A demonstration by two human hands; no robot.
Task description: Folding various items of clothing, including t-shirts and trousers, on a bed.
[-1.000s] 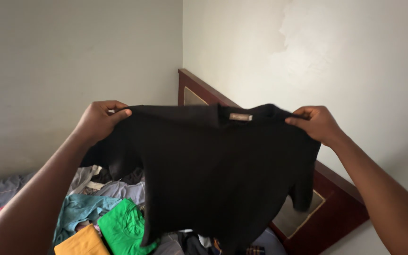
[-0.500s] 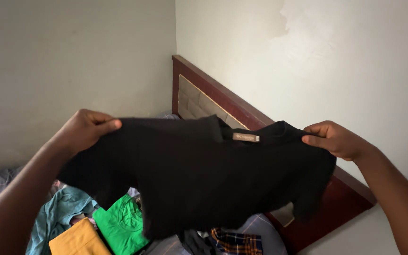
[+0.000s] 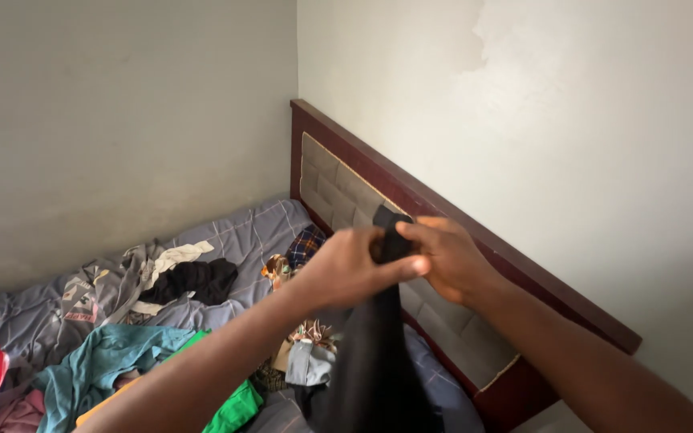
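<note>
Above the cluttered bed point(image 3: 234, 232), both hands point(image 3: 399, 261) pinch a folded black shirt point(image 3: 374, 353)

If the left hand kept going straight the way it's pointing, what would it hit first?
The left hand points right, at the right hand. It would meet that hand and the black shirt pinched between them almost at once; behind lies the headboard, though depth is unclear.

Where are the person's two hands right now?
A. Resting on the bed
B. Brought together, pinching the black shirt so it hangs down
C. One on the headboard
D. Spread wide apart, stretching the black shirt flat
B: the left hand and right hand meet, gripping the black shirt, which hangs folded below them.
</note>
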